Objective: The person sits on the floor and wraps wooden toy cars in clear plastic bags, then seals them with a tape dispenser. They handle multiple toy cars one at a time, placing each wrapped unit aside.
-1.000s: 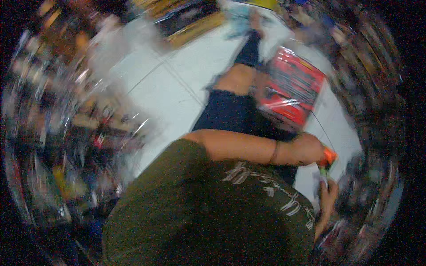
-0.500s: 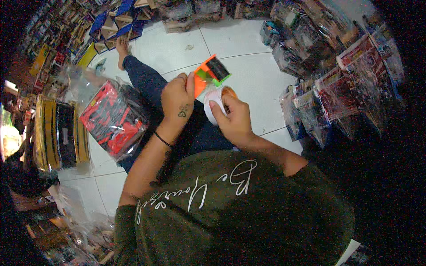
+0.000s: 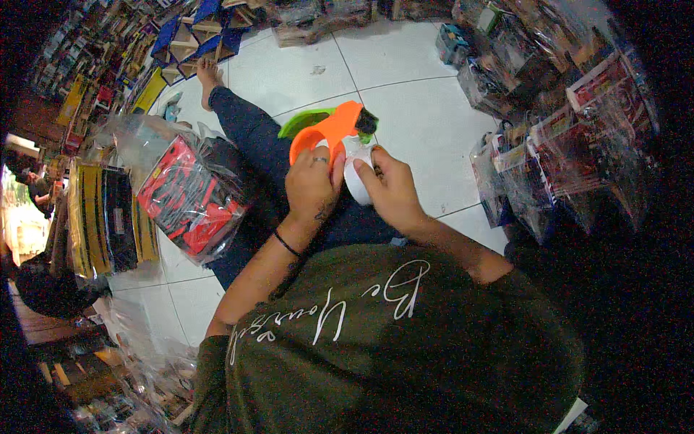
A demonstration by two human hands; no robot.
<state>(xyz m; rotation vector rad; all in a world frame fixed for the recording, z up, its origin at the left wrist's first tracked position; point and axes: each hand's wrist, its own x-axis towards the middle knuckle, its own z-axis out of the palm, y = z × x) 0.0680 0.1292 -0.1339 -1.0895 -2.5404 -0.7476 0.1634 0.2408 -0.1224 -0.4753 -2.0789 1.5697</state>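
My left hand (image 3: 311, 189) grips a bright orange plastic piece (image 3: 340, 124) with a curved, open shape. Behind it shows a green plastic piece (image 3: 302, 121), and a black, bristle-like block (image 3: 367, 126) sits at the far end. The pieces look bundled together; their exact kind is unclear. In my right hand (image 3: 396, 189) is a roll of white or clear tape (image 3: 357, 181), held close beside the orange piece. A shiny strip of tape seems to run between roll and bundle. Both hands are above my lap.
A plastic-wrapped pack of red and black items (image 3: 191, 199) lies by my left leg. Yellow-and-black stacked goods (image 3: 112, 217) stand further left. Bagged packages (image 3: 557, 159) line the right side, and blue-and-wood pieces (image 3: 195, 36) lie beyond my foot on white tiles (image 3: 303, 69).
The orange and green bundle has been turned, so its curved orange side now shows and the black block faces away. My left hand has shifted its grip; the tape roll has tilted.
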